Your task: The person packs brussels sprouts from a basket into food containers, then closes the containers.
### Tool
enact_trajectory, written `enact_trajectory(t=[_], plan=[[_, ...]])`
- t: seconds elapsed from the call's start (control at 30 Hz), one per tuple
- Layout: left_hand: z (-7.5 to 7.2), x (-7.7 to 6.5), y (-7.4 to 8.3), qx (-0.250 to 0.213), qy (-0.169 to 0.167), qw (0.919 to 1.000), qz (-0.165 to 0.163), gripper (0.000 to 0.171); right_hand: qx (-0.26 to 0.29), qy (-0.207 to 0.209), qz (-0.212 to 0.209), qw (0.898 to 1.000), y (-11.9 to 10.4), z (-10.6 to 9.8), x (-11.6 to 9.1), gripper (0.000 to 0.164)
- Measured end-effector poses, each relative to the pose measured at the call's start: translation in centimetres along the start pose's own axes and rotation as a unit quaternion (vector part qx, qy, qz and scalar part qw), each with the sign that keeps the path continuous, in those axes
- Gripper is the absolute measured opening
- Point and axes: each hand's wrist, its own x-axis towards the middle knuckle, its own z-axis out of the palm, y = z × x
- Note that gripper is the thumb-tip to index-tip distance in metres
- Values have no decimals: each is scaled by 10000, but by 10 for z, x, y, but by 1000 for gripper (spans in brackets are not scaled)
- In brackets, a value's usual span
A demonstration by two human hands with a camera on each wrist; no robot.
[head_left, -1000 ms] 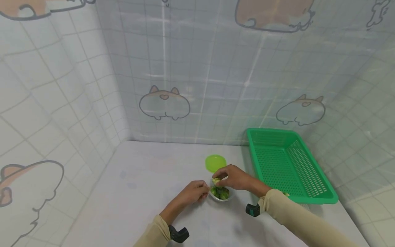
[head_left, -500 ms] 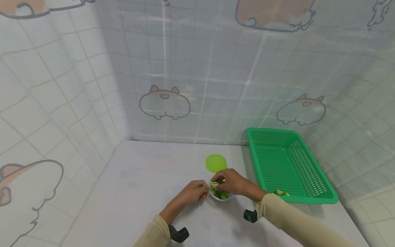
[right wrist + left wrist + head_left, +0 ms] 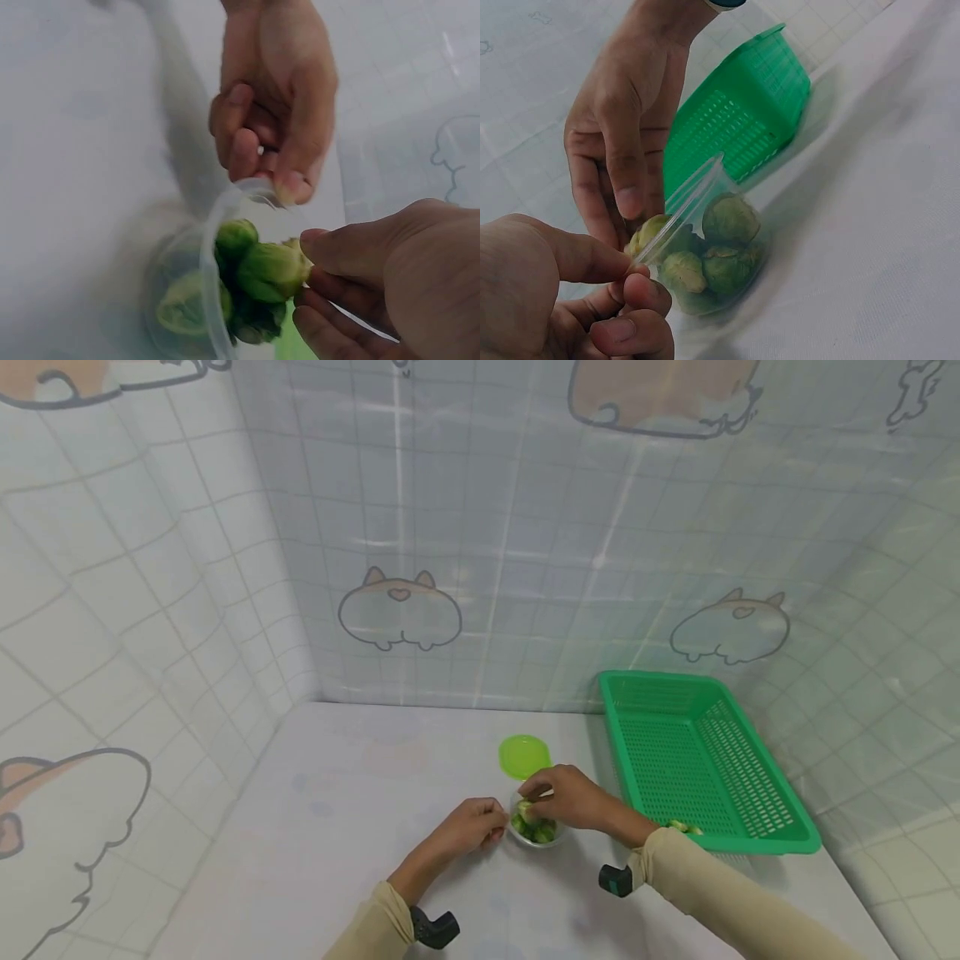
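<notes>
My left hand (image 3: 471,827) pinches the rim of a small clear plastic tub (image 3: 212,277) between thumb and fingers. Inside the tub are several green Brussels sprouts (image 3: 730,219), seen through its wall. With thumb and fingertips my right hand (image 3: 576,797) holds another Brussels sprout (image 3: 271,271) by its pale stem end, at the tub's mouth. That sprout sits among the others, partly below the rim. In the left wrist view the right hand (image 3: 622,142) hides part of it.
A light green lid (image 3: 524,757) lies flat just beyond the tub. To the right stands a green slotted basket (image 3: 708,760), with a few sprouts (image 3: 681,827) at its near edge. A patterned curtain (image 3: 480,568) rises behind the white table (image 3: 360,793).
My right hand has lowered the sprout from above the rim into the tub's mouth, then shifted slightly. The left hand has stayed in place on the rim.
</notes>
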Motion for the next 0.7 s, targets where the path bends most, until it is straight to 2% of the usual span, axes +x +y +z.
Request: enact_trajectory(t=[0.2,0.37,0.6,0.7], plan=[[-1,1,0,-55,-50,9999,-89,24,-122,220,-85,9996,0,-19,-8,26],[-1,1,-1,5,-61,9999,-158,23,11,461,-53,9989,7,-39,-18,23],[-1,2,-2,65,-61,9998,-165,23,277,743,456,9958,22,-70,-35,24],[-1,2,-2,67,-53,9998,-184,23,168,842,477,9952,30,-83,-46,26]])
